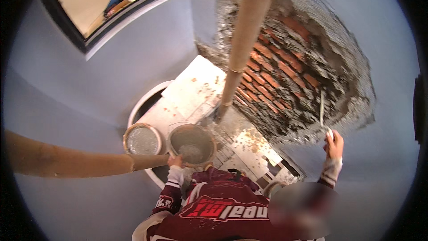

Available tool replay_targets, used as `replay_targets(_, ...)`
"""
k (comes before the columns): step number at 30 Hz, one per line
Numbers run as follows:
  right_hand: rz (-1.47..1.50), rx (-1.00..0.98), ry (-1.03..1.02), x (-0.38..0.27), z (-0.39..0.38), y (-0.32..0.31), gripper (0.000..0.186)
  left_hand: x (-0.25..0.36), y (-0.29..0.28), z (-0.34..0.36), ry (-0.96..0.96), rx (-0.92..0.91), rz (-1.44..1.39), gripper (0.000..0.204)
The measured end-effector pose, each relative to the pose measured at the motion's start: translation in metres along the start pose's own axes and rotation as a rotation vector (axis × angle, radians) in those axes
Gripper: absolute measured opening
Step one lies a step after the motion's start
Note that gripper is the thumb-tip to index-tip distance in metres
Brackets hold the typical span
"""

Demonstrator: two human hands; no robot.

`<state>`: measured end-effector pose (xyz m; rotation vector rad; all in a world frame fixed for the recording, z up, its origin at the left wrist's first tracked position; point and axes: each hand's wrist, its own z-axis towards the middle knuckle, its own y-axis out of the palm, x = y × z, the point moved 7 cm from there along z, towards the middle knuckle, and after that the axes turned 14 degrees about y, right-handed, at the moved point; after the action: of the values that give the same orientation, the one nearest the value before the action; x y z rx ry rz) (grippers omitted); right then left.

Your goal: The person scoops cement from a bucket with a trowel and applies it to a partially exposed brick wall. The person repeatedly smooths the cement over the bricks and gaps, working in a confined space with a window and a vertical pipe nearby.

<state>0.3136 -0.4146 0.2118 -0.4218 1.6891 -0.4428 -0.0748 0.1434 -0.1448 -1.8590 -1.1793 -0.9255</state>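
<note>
The handle of the trowel (322,110) is gripped by the right hand (334,146), and the blade is positioned at the lower right edge of the exposed brick patch (285,69); blade contact cannot be determined. The rim of the mortar bucket (189,133) is gripped by the left hand (176,161). A second bucket (126,142) is located just beside it, near the pale board's (178,102) near left corner.
</note>
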Motion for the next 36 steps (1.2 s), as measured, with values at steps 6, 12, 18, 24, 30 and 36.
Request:
replay_targets(6, -0.228, 0.062, 0.025, 0.174, -0.016, 0.059, 0.015, 0.006, 0.03, 0.062, -0.096, -0.127, 0.056, 0.028)
replay_targets(12, -0.377, -0.034, 0.549, 0.338, -0.123, 0.117, 0.035, 0.069, 0.093, 0.14, -0.053, 0.201, -0.316, 0.042)
replay_targets(18, -0.933, -0.445, 0.806, 0.417, -0.289, 0.08, 0.048, 0.105, 0.147, 0.258, -0.088, 0.377, -0.628, 0.048)
replay_targets(24, -1.415, -0.617, 0.545, 0.368, -0.415, 0.069, 0.041, 0.094, 0.176, 0.347, -0.171, 0.338, -0.451, 0.029)
replay_targets(30, -0.495, 0.195, 1.279, 0.445, -0.474, -0.01, 0.03, 0.046, 0.192, 0.388, -0.112, -0.068, -0.441, 0.078)
replay_targets(36, -0.124, 0.109, 1.432, 0.385, -0.467, 0.049, 0.028, 0.016, 0.203, 0.259, -0.166, -0.35, -0.193, 0.066)
